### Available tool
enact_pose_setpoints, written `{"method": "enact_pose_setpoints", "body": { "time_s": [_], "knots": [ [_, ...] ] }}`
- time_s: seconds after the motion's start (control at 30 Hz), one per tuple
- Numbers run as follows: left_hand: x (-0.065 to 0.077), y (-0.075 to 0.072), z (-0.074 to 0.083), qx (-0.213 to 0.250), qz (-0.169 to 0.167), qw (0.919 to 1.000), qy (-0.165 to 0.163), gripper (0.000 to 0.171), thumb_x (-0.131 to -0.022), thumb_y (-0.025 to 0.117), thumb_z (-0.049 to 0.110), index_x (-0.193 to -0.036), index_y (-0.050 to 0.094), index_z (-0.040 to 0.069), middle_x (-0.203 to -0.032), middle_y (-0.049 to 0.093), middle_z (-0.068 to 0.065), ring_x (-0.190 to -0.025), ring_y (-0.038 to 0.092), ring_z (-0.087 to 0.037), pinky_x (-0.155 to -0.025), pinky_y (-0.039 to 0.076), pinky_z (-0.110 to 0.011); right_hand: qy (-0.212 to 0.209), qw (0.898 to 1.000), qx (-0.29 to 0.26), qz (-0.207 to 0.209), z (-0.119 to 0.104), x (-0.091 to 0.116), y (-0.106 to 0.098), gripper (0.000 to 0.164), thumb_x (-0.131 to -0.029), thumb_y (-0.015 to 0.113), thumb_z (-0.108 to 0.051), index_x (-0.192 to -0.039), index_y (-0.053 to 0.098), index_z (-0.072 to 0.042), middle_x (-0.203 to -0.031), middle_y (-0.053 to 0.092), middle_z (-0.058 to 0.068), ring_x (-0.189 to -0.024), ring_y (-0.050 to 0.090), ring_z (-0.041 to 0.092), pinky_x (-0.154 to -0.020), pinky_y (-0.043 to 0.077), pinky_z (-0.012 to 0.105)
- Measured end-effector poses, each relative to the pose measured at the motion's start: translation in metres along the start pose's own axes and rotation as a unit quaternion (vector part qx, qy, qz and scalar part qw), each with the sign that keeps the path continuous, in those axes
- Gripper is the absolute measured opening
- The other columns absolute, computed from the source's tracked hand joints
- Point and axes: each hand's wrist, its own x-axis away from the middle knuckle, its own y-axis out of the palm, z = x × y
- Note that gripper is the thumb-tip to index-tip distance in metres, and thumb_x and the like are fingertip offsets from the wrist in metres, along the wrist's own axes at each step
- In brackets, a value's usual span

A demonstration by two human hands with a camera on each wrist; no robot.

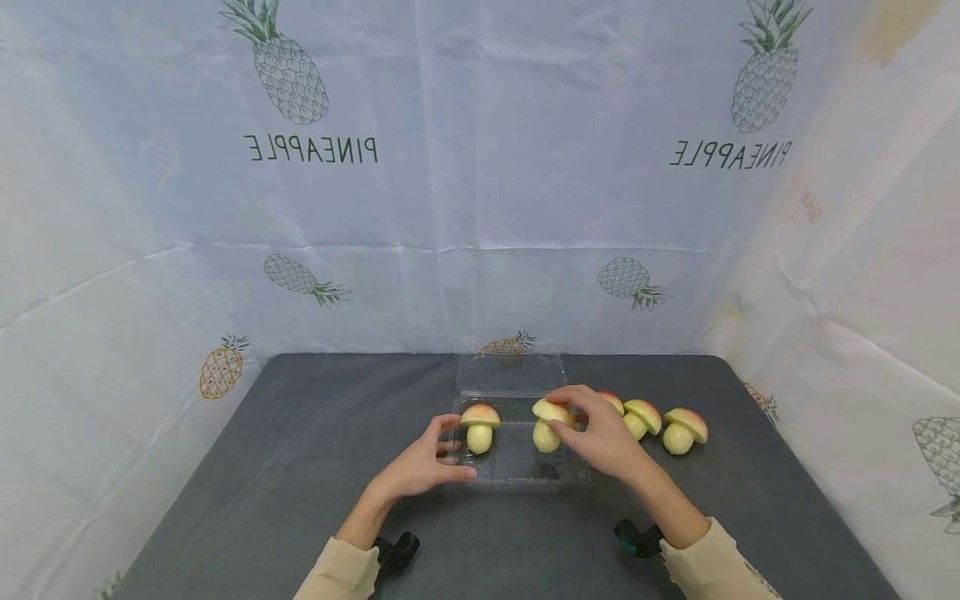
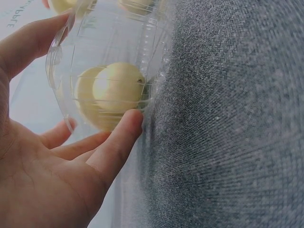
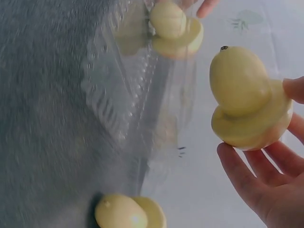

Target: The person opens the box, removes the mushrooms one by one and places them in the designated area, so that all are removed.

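A hinged clear plastic container [image 1: 517, 471] lies on the dark table, its transparent lid [image 1: 510, 371] folded open at the back. My left hand [image 1: 423, 462] grips the container's left side, with the thumb and fingers spread along its rim and wall. Inside, at the left end, a yellow mushroom [image 1: 480, 437] with a red-tinged cap stands with its cap toward the back. My right hand [image 1: 600, 429] holds a second mushroom [image 3: 242, 85] by its cap, thumb on one side and fingers on the other. This mushroom hangs over the container's right half.
Right of the container, more mushrooms stand in a row: one partly behind the right hand [image 1: 611, 402], one in the middle [image 1: 642, 417] and one at the far right [image 1: 686, 427]. White cloth [image 1: 480, 192] with pineapple prints encloses the table's back and sides.
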Motion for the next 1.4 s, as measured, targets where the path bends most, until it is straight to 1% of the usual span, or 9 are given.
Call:
{"method": "enact_pose_setpoints", "body": {
  "time_s": [0.1,0.3,0.43,0.63,0.73,0.87,0.97,1.13,1.4],
  "knots": [
    [0.000,0.000,0.000,0.000,-0.002,1.0000,-0.001,0.094,-0.089,0.082,0.025,-0.157,0.021,0.005,-0.162,0.019,-0.025,-0.140,0.040,-0.049,-0.104,0.048,-0.055,-0.012,1.000,0.012,0.002,0.000,0.003,-0.007,0.033,-0.095,0.075,-0.016,-0.127,0.068,-0.014,-0.127,0.063,0.002,-0.108,0.063,0.020,-0.088,0.057,0.045],
    [0.000,0.000,0.000,-0.001,0.000,1.0000,-0.001,0.094,-0.089,0.082,0.024,-0.157,0.021,0.005,-0.162,0.020,-0.025,-0.139,0.041,-0.048,-0.104,0.048,-0.055,-0.002,1.000,0.024,0.006,-0.001,0.009,-0.018,0.034,-0.096,0.074,-0.019,-0.129,0.068,-0.013,-0.131,0.061,0.003,-0.110,0.063,0.022,-0.091,0.056,0.048],
    [-0.001,0.000,0.000,-0.001,0.000,1.0000,0.001,0.094,-0.089,0.082,0.024,-0.157,0.020,0.005,-0.162,0.019,-0.025,-0.139,0.041,-0.048,-0.105,0.048,-0.055,-0.002,1.000,0.028,0.012,0.001,0.014,-0.022,0.034,-0.096,0.073,-0.018,-0.129,0.067,-0.013,-0.130,0.062,0.004,-0.110,0.064,0.023,-0.089,0.056,0.049],
    [0.000,-0.001,0.000,0.000,-0.001,1.0000,0.004,0.094,-0.089,0.082,0.025,-0.157,0.021,0.005,-0.162,0.020,-0.024,-0.140,0.041,-0.048,-0.105,0.048,-0.055,-0.016,0.998,0.055,0.030,0.008,0.024,-0.029,0.034,-0.095,0.075,-0.015,-0.128,0.068,-0.013,-0.129,0.063,0.003,-0.107,0.064,0.019,-0.083,0.057,0.041],
    [0.000,-0.002,0.000,0.001,-0.003,1.0000,0.004,0.093,-0.089,0.081,0.025,-0.157,0.020,0.005,-0.162,0.019,-0.024,-0.140,0.040,-0.048,-0.106,0.047,-0.055,-0.028,0.997,0.066,0.037,0.010,0.028,-0.033,0.034,-0.094,0.075,-0.012,-0.127,0.069,-0.010,-0.129,0.064,0.005,-0.107,0.065,0.022,-0.083,0.059,0.039],
    [-0.001,-0.002,0.000,0.001,-0.004,1.0000,0.003,0.094,-0.089,0.082,0.026,-0.157,0.020,0.005,-0.163,0.019,-0.024,-0.140,0.040,-0.048,-0.106,0.047,-0.056,-0.031,0.997,0.061,0.041,0.013,0.032,-0.038,0.035,-0.093,0.075,-0.009,-0.128,0.068,-0.007,-0.131,0.064,0.009,-0.111,0.064,0.026,-0.084,0.060,0.043],
    [0.000,-0.002,0.000,0.000,-0.003,1.0000,0.003,0.095,-0.089,0.082,0.026,-0.157,0.020,0.005,-0.162,0.019,-0.024,-0.140,0.041,-0.048,-0.106,0.047,-0.056,-0.014,0.998,0.053,0.043,0.015,0.035,-0.041,0.036,-0.094,0.075,-0.011,-0.129,0.067,-0.009,-0.131,0.063,0.009,-0.111,0.063,0.025,-0.085,0.059,0.044],
    [0.000,-0.002,0.000,0.001,-0.004,1.0000,0.002,0.094,-0.089,0.082,0.026,-0.157,0.021,0.005,-0.162,0.019,-0.024,-0.140,0.041,-0.048,-0.106,0.047,-0.055,0.004,0.998,0.038,0.045,0.024,0.041,-0.044,0.036,-0.094,0.075,-0.012,-0.130,0.067,-0.011,-0.128,0.064,0.006,-0.107,0.063,0.020,-0.084,0.058,0.038],
    [-0.001,-0.001,-0.001,0.001,-0.002,1.0000,0.002,0.094,-0.089,0.082,0.026,-0.157,0.020,0.004,-0.162,0.020,-0.024,-0.140,0.041,-0.048,-0.105,0.048,-0.055,-0.010,0.998,0.024,0.055,0.042,0.047,-0.046,0.036,-0.093,0.075,-0.006,-0.128,0.067,-0.007,-0.125,0.065,0.009,-0.105,0.062,0.013,-0.080,0.056,0.032]
  ]
}}
